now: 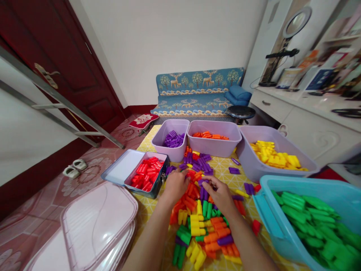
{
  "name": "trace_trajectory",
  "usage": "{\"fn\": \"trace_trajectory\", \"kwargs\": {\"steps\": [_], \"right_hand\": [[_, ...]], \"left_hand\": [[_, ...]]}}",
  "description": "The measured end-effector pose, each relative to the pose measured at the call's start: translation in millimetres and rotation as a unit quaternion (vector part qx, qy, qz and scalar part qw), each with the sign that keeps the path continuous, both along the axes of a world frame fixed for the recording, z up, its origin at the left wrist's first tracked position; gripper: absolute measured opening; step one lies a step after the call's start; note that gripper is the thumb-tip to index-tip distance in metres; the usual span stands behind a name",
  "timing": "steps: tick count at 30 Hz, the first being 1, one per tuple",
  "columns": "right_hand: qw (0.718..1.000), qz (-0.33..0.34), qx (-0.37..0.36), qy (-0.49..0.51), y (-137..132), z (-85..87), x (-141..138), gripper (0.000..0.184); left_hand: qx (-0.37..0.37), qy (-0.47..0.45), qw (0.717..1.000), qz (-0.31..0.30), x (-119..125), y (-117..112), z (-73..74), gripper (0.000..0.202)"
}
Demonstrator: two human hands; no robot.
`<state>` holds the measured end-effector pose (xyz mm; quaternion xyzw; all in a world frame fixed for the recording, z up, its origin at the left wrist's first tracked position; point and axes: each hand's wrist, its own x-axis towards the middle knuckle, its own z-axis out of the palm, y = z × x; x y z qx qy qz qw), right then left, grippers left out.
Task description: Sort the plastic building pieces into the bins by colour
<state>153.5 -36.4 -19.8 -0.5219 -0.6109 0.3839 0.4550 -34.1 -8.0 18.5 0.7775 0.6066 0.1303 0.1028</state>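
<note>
My left hand (176,184) bends its fingers down at the left side of a mixed pile of plastic toy building blocks. Its fingers look drawn together by orange blocks (193,190), and what they grip is hidden. Between the thumb and fingers of my right hand (221,194) is a purple block (202,182), held over the pile. Nearer to me lie yellow blocks (197,226), green blocks (207,209) and more orange ones. Loose purple blocks (201,163) lie beyond my hands.
Around the pile stand a purple-block bin (170,152), an orange-block bin (214,145), a yellow-block bin (254,165), a turquoise bin (278,222) of green blocks and an open case (154,192) of red blocks. Stacked lids (98,218) lie at left. A sofa (194,99) stands behind.
</note>
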Motion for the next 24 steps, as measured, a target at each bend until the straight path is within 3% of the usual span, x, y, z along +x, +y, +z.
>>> {"fn": "trace_trajectory", "kwargs": {"steps": [3,5,8,15,24], "right_hand": [[1.0,0.0,0.0,-0.006,0,0.3,0,0.028],[1.0,-0.002,-0.001,-0.006,-1,0.5,0,0.029],[1.0,-0.001,-0.001,0.0,-1,0.7,0,0.03],[1.0,-0.003,0.006,-0.004,0,-0.5,0,0.031],[1.0,-0.008,0.003,-0.007,0,0.2,0,0.03]], "left_hand": [[-0.009,-0.103,0.994,-0.036,-3,-2,2.0,0.031],[0.037,-0.132,0.99,-0.019,-6,-1,2.2,0.031],[0.094,-0.096,0.99,0.038,-9,6,0.5,0.036],[0.0,0.055,0.993,0.103,2,16,-6.4,0.043],[-0.017,0.067,0.991,0.116,4,26,-4.8,0.045]]}}
